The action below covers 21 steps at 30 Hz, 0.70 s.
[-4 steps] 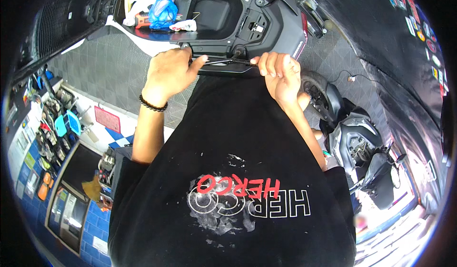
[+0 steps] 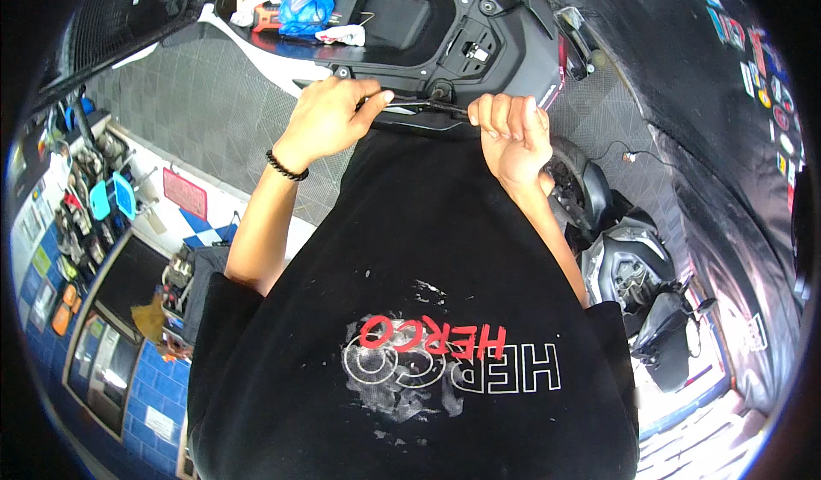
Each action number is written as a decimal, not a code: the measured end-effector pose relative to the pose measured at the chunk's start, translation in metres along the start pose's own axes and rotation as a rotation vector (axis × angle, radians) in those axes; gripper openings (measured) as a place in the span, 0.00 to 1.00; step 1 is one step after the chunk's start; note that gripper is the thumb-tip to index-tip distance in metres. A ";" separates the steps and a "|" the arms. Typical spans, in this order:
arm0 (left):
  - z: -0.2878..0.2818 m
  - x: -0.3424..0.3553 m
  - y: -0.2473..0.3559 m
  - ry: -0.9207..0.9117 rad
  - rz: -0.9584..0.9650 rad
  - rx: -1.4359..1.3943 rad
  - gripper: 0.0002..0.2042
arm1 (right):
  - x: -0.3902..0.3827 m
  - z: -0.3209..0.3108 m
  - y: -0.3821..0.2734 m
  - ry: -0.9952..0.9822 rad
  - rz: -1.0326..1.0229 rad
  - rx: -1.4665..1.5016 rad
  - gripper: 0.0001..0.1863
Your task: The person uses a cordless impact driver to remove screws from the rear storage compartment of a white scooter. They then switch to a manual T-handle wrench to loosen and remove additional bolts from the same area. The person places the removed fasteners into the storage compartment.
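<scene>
Both hands are closed on a thin, dark, cable-like piece [image 2: 419,103] with a shiny streak, stretched level between them. My left hand [image 2: 329,121], with a dark braided bracelet at the wrist, pinches one end between thumb and fingers. My right hand [image 2: 513,142] is curled in a fist round the other end. What exactly the piece is cannot be made out. Just beyond it lies the rear body of a scooter [image 2: 528,48], its seat compartment [image 2: 402,18] uncovered. In the compartment sit a blue plastic bag [image 2: 306,8], an orange-and-black tool [image 2: 267,20] and a white crumpled wrapper [image 2: 342,34].
Another scooter [image 2: 629,262] stands at the right, its wheel [image 2: 581,189] near my right forearm. Dark sheeting with stickers [image 2: 744,138] hangs along the right side. Parts and a light-blue item [image 2: 111,196] line the left wall. Grey patterned floor [image 2: 205,103] runs between.
The scooter and its compartment appear slightly higher and further right in view. Both hands also sit a little further right, still closed on the thin piece.
</scene>
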<state>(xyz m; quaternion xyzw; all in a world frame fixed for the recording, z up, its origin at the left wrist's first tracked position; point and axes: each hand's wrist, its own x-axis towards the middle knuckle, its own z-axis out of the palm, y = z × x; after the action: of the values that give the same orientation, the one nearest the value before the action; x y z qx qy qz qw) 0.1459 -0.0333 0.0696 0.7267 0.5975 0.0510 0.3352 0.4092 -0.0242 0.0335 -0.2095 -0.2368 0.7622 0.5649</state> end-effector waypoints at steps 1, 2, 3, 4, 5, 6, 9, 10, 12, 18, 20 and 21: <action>0.002 0.002 -0.001 -0.018 -0.026 -0.042 0.18 | 0.002 0.003 0.003 0.026 -0.008 -0.020 0.27; 0.003 0.002 -0.007 -0.016 0.001 -0.025 0.18 | 0.006 0.005 0.007 0.024 -0.013 -0.027 0.27; 0.004 0.001 -0.013 -0.017 0.025 -0.010 0.19 | 0.008 0.005 0.011 0.026 -0.015 -0.033 0.28; 0.007 0.000 -0.018 -0.019 0.050 0.004 0.19 | 0.011 0.006 0.014 0.028 -0.018 -0.039 0.28; 0.010 0.001 -0.018 0.051 0.055 0.009 0.21 | 0.013 0.009 0.016 0.085 -0.046 -0.032 0.29; 0.011 0.001 -0.018 0.053 0.051 0.019 0.21 | 0.015 0.009 0.016 0.085 -0.037 -0.037 0.29; 0.015 0.001 -0.015 0.075 0.049 0.053 0.22 | 0.019 0.010 0.010 0.108 -0.002 -0.068 0.30; 0.016 -0.001 -0.016 0.077 0.033 0.048 0.22 | 0.021 0.010 0.009 0.111 0.026 -0.068 0.30; 0.019 -0.005 -0.016 0.083 -0.001 0.042 0.22 | 0.029 0.010 0.008 0.112 0.083 -0.067 0.30; 0.038 -0.046 0.024 0.043 -0.314 -0.178 0.16 | 0.080 0.019 -0.001 0.186 0.501 -0.173 0.29; 0.045 -0.058 0.042 0.026 -0.401 -0.336 0.15 | 0.098 0.031 0.000 0.203 0.663 -0.261 0.29; 0.055 -0.066 0.049 0.133 -0.354 -0.423 0.17 | 0.106 0.026 0.004 0.207 0.729 -0.259 0.29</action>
<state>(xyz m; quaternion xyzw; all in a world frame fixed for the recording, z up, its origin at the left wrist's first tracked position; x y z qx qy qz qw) 0.1943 -0.1190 0.0757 0.5199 0.7120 0.1627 0.4431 0.3612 0.0736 0.0464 -0.4248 -0.1831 0.8514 0.2473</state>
